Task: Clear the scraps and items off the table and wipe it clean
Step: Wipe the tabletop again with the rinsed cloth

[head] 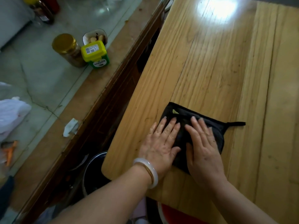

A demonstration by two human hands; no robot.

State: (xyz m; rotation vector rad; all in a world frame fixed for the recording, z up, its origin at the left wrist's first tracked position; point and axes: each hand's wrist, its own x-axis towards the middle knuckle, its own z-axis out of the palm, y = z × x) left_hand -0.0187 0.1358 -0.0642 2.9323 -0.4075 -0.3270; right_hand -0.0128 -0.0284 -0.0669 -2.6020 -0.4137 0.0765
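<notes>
A black folded cloth [182, 115] with a hanging loop lies flat on the light wooden table [218, 65] near its front left corner. Both my hands press down on it, palms flat and fingers spread. My left hand [159, 143], with a pale bangle on the wrist, covers the cloth's left part and overlaps onto the wood. My right hand [203, 146] rests on its right part. A small yellow-green scrap [175, 111] sits on the cloth near its far edge.
Left of the table runs a glass-topped counter [53, 88] holding a gold-lidded jar [68, 49], a yellow-lidded green container [95, 54], a small dish of food [95, 38], dark bottles and a white bag [11, 113]. A dark bin [95, 172] stands below the table's corner.
</notes>
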